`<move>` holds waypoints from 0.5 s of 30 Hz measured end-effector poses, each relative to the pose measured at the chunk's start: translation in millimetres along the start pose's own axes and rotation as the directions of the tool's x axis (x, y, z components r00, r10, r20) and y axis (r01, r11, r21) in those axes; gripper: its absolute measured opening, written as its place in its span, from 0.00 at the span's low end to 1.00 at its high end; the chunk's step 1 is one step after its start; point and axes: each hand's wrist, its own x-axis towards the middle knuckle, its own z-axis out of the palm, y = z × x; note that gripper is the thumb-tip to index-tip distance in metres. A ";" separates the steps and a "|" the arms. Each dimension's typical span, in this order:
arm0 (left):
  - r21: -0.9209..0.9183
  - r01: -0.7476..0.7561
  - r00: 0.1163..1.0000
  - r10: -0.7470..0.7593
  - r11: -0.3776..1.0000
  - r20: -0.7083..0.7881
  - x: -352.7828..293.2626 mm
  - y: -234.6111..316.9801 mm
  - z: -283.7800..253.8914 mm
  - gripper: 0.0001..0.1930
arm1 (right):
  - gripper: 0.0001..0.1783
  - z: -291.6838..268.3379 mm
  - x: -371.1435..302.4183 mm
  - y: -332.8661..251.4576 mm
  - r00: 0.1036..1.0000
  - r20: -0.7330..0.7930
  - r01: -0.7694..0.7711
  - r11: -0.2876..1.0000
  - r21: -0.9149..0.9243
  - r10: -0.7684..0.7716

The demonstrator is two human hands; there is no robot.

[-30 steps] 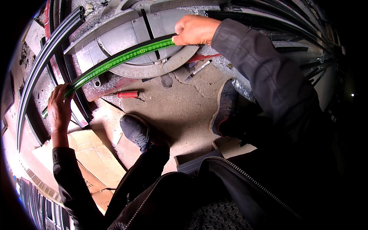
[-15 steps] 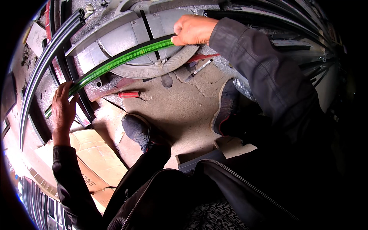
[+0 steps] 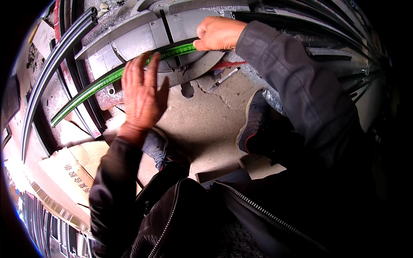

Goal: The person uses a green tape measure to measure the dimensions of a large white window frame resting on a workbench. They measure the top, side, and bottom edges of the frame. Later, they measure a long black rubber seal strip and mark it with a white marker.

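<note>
A green tape measure blade (image 3: 97, 86) stretches in a slant from the lower left up to my right hand (image 3: 219, 34). That hand is closed, its thumb and fingers pinching the blade's upper right end. A thin dark strip runs along the blade's far side, and its end also reaches those fingers. My left hand (image 3: 142, 94) lies over the middle of the blade with fingers stretched out and thumb apart, touching the blade or just above it. Behind the blade is a grey metal saw base (image 3: 133, 34) with a slot and a curved, graduated rim.
Long black profiles (image 3: 56, 53) lie at the left, with more dark profiles (image 3: 301, 26) at the far right. A white pen-like stick (image 3: 226, 77) is on the concrete floor. Cardboard (image 3: 71, 167) lies at the lower left. My shoes (image 3: 155, 146) stand on the floor.
My left hand has moved right along the blade, from its lower left part to its middle, and its fingers have straightened. It now covers the red-handled screwdriver's spot. My right hand stays put.
</note>
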 end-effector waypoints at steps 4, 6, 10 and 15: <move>-0.156 0.030 0.995 -0.044 0.987 -0.089 1.9 49.0 23.6 0.31 | 0.21 -1.5 5.5 -5.5 0.999 0.024 0.019 0.999 0.042 -0.020; -0.205 0.014 0.998 -0.026 0.979 -0.056 -1.8 68.1 35.2 0.28 | 0.21 -0.9 5.5 -5.5 0.999 0.033 0.009 0.999 0.035 -0.011; -0.236 0.010 0.999 -0.021 0.972 -0.042 -6.3 85.8 48.9 0.28 | 0.21 1.4 4.0 0.2 1.000 0.024 -0.019 1.000 0.003 0.019; -0.179 0.088 0.991 -0.105 0.980 -0.089 -1.1 74.8 45.1 0.32 | 0.21 -0.5 4.3 -1.2 1.000 0.012 0.022 0.999 0.027 -0.022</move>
